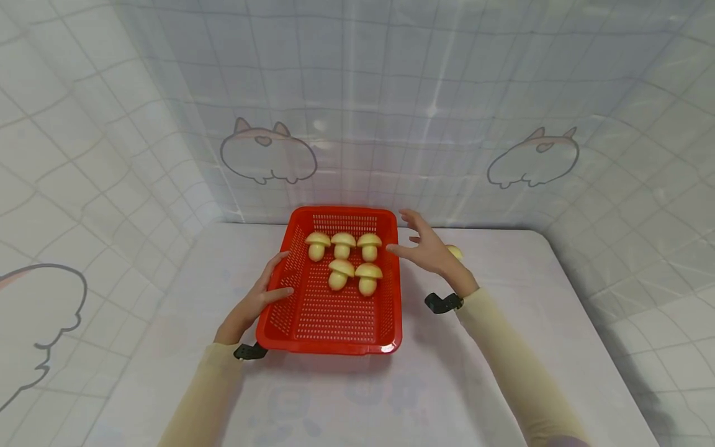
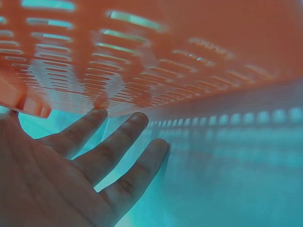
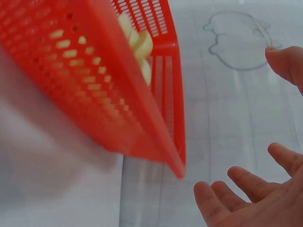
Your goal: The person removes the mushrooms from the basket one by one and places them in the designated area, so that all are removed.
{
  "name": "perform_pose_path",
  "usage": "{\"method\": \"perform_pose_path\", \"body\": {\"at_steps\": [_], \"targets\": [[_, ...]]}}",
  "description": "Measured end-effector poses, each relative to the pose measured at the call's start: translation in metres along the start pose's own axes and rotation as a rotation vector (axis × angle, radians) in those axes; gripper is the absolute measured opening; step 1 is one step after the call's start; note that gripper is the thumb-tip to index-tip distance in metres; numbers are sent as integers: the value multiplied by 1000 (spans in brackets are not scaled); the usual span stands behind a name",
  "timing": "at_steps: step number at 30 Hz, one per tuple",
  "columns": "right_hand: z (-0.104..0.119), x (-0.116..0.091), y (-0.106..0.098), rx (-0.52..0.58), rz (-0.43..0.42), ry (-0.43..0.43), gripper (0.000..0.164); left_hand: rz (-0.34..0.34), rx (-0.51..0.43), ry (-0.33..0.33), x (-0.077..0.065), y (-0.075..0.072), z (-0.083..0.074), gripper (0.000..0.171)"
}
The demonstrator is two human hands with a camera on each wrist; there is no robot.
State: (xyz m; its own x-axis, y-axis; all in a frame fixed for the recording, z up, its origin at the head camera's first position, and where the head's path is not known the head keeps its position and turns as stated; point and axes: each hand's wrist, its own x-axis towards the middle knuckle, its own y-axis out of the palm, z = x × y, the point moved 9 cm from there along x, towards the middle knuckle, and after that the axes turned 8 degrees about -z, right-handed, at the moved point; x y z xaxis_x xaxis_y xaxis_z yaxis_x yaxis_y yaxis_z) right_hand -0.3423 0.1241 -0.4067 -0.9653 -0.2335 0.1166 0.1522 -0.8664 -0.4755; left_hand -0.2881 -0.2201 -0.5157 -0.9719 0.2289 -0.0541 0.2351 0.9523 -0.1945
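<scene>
Soft light, glare streaks on back wall [image 1: 391, 81]; faint shadows on table [image 1: 436, 397] (left wrist view teal-tinted).

At eight o'clock, the left hand [image 2: 57, 177] has three fingers extended toward the centre, below the orange slotted basket [image 2: 255, 38] at twelve, with bluish surface [image 2: 232, 184] at four.

Pale table [image 1: 503, 347]: being marked by faint printed shapes, its far right corner being rounded.
Red slotted basket [image 1: 335, 326]: being shown over the tabletop, its underside being exposed along the left; whether any edge is being supported cannot be told.
Yellow toy mushroom [image 1: 457, 251]: being borne by the tabletop, right of the basket, partly being hidden.
</scene>
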Motion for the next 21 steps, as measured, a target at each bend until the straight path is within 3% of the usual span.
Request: {"method": "perform_pose_path", "body": {"at_steps": [21], "targets": [[15,10,57,122,87,-12,87,-2,2,15,0,0,0,80]]}}
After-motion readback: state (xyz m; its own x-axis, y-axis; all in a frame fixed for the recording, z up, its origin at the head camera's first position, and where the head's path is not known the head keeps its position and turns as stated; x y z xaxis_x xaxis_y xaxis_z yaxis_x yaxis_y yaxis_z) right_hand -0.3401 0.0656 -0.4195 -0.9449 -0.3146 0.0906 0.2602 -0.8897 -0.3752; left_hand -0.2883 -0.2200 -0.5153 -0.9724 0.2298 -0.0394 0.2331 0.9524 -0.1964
